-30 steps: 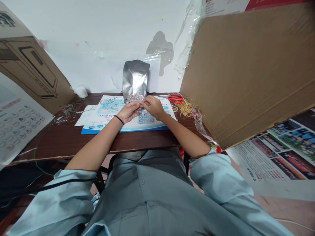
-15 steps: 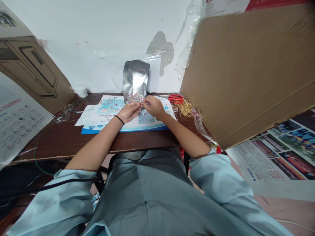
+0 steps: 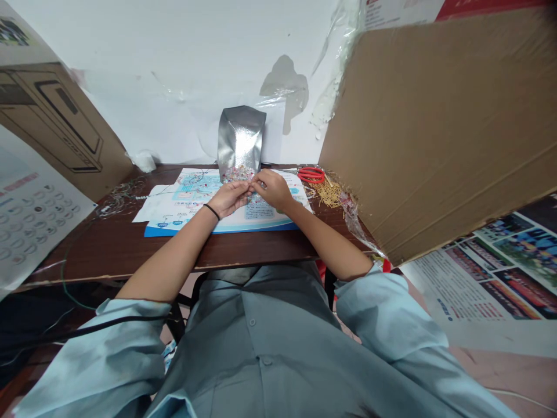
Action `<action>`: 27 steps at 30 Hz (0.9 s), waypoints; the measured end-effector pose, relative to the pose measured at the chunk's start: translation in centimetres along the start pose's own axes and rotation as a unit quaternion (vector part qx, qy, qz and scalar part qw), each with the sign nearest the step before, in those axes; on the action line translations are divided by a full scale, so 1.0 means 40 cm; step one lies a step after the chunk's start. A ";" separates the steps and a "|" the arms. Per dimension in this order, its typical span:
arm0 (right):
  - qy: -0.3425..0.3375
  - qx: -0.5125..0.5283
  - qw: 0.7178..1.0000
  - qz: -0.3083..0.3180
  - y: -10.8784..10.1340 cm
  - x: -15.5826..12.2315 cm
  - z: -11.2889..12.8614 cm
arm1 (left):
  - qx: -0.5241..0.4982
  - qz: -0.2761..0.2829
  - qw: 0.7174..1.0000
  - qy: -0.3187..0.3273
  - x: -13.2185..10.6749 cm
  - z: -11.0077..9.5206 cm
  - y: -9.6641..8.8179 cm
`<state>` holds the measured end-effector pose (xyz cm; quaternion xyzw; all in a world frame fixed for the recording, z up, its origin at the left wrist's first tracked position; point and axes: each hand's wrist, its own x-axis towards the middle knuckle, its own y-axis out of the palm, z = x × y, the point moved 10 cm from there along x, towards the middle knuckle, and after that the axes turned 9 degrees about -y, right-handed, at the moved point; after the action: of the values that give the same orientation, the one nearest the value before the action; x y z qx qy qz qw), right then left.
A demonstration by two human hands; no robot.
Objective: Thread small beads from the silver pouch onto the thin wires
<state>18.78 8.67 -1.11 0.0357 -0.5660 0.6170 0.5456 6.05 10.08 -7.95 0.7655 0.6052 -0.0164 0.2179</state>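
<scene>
My left hand (image 3: 230, 197) and my right hand (image 3: 270, 188) meet fingertip to fingertip over a printed blue and white sheet (image 3: 191, 212) on a dark wooden table (image 3: 117, 249). Both hands are pinched closed on something too small to make out. A pile of small coloured beads (image 3: 237, 173) lies just beyond the fingers, in front of an upright silver foil pouch (image 3: 241, 139). A black band circles my left wrist.
Red-handled scissors (image 3: 310, 174) and a heap of thin gold pins (image 3: 327, 191) lie right of the sheet. Tangled wire (image 3: 117, 197) sits at the table's left. A large cardboard sheet (image 3: 439, 128) leans on the right, a printed carton (image 3: 52, 122) on the left.
</scene>
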 end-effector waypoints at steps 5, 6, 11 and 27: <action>-0.008 0.028 0.999 0.013 -0.001 0.004 0.019 | 0.003 -0.008 1.000 -0.006 0.000 0.003 -0.001; -0.010 0.033 0.999 0.015 0.000 0.005 0.020 | 0.004 -0.010 1.000 -0.006 -0.001 0.002 0.000; -0.014 0.032 0.999 0.015 0.005 0.004 0.015 | 0.037 -0.034 0.999 0.019 -0.010 -0.004 0.004; 0.057 0.030 0.997 -0.031 -0.035 -0.002 -0.044 | -0.188 -0.130 0.964 0.134 -0.036 -0.123 -0.093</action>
<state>20.81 9.57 -0.88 0.0345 -0.5137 0.6177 0.5945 1.03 11.14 -4.26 0.6206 0.7155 0.1719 0.2708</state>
